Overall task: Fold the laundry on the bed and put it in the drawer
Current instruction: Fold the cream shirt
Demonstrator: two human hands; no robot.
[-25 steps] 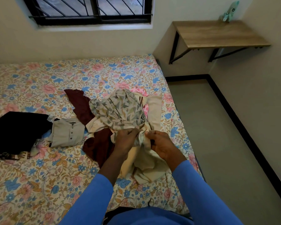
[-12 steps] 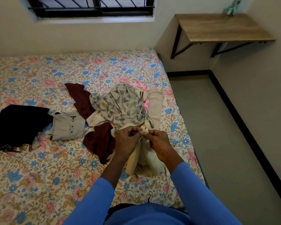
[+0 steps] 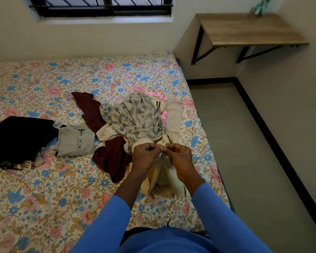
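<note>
A cream garment (image 3: 164,181) hangs bunched over the bed's right side. My left hand (image 3: 146,157) and my right hand (image 3: 181,157) pinch its top edge close together, fingertips almost touching. Behind my hands lies a heap of laundry: a grey triangle-patterned cloth (image 3: 135,117), a maroon garment (image 3: 109,157), a beige piece (image 3: 173,117) and a bit of pink cloth (image 3: 157,94). Further left, a folded beige buttoned shirt (image 3: 75,141) lies next to a folded black garment (image 3: 20,137). No drawer is in view.
The floral-sheeted bed (image 3: 44,198) fills the left and centre. A window (image 3: 102,6) sits above its far edge. A wooden wall shelf (image 3: 248,28) hangs at the back right, over grey floor (image 3: 254,161) running along the bed's right side.
My hands have lifted the cream garment a little and drawn together from a full grasp to a fingertip pinch at its top edge. The camera view has shifted slightly.
</note>
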